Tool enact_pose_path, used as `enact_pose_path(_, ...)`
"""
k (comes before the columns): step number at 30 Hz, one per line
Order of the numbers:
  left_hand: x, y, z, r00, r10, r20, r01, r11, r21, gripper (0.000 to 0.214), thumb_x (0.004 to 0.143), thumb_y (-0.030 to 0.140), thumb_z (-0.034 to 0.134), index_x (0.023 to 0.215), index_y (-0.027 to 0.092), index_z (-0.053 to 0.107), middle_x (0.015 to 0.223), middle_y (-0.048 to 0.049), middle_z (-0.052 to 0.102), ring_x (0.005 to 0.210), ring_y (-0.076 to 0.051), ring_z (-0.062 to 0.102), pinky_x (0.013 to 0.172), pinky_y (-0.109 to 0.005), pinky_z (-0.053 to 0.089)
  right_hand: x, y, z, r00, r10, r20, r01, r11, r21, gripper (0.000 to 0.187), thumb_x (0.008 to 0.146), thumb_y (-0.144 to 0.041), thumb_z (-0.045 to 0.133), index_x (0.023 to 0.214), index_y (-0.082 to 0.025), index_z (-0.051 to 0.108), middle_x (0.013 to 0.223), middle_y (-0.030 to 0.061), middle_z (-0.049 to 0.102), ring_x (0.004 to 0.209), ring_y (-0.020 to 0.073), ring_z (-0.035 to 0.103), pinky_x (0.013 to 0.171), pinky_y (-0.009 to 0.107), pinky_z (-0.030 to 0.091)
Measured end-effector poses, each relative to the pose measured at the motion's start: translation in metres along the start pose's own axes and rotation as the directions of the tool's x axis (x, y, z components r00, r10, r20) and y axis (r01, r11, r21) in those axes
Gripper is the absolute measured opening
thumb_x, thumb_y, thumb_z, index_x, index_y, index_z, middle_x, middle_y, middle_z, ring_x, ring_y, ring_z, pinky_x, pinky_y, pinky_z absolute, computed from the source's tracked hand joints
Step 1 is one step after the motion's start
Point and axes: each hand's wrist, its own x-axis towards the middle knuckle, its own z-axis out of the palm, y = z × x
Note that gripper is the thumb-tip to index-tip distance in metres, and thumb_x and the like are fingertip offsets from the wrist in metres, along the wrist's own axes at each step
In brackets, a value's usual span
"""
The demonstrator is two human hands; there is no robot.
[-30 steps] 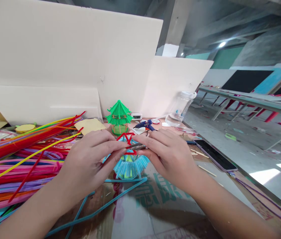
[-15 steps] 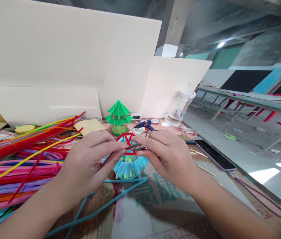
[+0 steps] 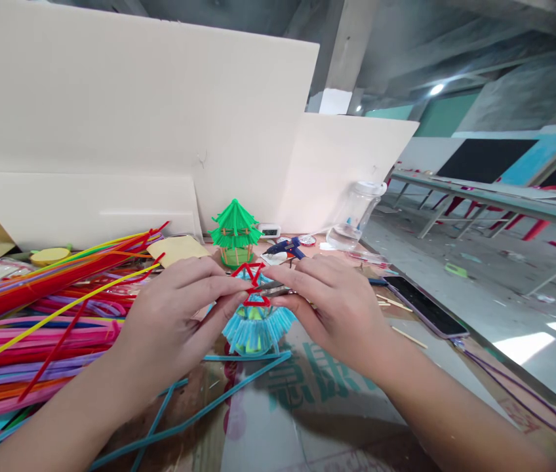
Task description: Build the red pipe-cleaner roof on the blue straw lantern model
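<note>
My left hand (image 3: 182,311) is closed, thumb and fingertips pinching a red pipe cleaner (image 3: 258,301) bent into angled sections. My right hand (image 3: 332,301) closes on a slim grey metal tool with a narrow tip (image 3: 271,289); whether it is tweezers or a small cutter I cannot make out. Its tip meets the red pipe cleaner near my left fingertips. Just beyond and below the fingers stands a light blue fringed pipe-cleaner model (image 3: 257,331), partly covered by the hands. Behind it is a green model with a tiered, pointed roof (image 3: 235,233).
Bundled pipe cleaners (image 3: 37,334) in many colours lie at left. Loose blue strips (image 3: 219,396) cross the front. A glue gun (image 3: 285,248), a water bottle (image 3: 357,216), a phone (image 3: 425,305) and thin wooden sticks (image 3: 408,336) lie at back and right. White boards (image 3: 135,111) stand behind.
The red pipe cleaner's bent sections have shifted slightly between my fingertips, and the tool has tilted a little. Both hands stay almost in place.
</note>
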Motion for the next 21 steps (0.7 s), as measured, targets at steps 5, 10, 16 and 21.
enact_pose_path(5,0.0019,0.002,0.0004,0.999,0.033,-0.006,-0.033,0.999,0.025,0.011,0.091,0.016,0.06,0.093,0.016,0.071,0.084,-0.003,0.068,0.079,-0.013,0.065,0.074,-0.024,0.052,0.0007,-0.0009,-0.0002,1.0,0.004,0.016,-0.004,1.0,0.011,0.026,0.096,-0.027,0.058,0.116,-0.013,0.067,0.086,0.0059,0.065,0.079,0.0182,0.056,0.069,0.032,0.037)
enact_pose_path(10,0.0014,0.0018,-0.0003,0.999,0.045,-0.001,-0.044,0.998,0.043,0.011,0.092,0.016,0.059,0.094,0.018,0.071,0.083,-0.0021,0.069,0.079,-0.014,0.065,0.074,-0.025,0.053,0.0016,-0.0014,-0.0009,1.0,0.01,0.029,-0.01,1.0,0.011,0.026,0.097,-0.029,0.056,0.116,-0.014,0.067,0.085,0.0055,0.065,0.078,0.0177,0.055,0.068,0.032,0.037)
enact_pose_path(16,0.0026,0.0024,-0.001,0.998,0.055,-0.006,-0.054,0.997,0.049,0.012,0.091,0.016,0.059,0.093,0.019,0.071,0.081,-0.0023,0.068,0.078,-0.014,0.065,0.072,-0.025,0.053,0.0004,-0.0022,-0.0012,0.998,0.023,0.051,-0.024,1.0,0.009,0.027,0.098,-0.03,0.055,0.117,-0.016,0.066,0.088,0.0064,0.066,0.081,0.0182,0.055,0.07,0.032,0.038)
enact_pose_path(21,0.0035,0.0028,-0.0003,0.998,0.055,0.004,-0.055,0.998,0.043,0.013,0.091,0.016,0.059,0.093,0.018,0.071,0.081,-0.003,0.068,0.078,-0.015,0.065,0.072,-0.026,0.053,0.0005,-0.0025,-0.0011,0.998,0.018,0.054,-0.019,1.0,0.01,0.027,0.097,-0.03,0.056,0.118,-0.014,0.066,0.089,0.0066,0.066,0.081,0.0191,0.055,0.07,0.033,0.038)
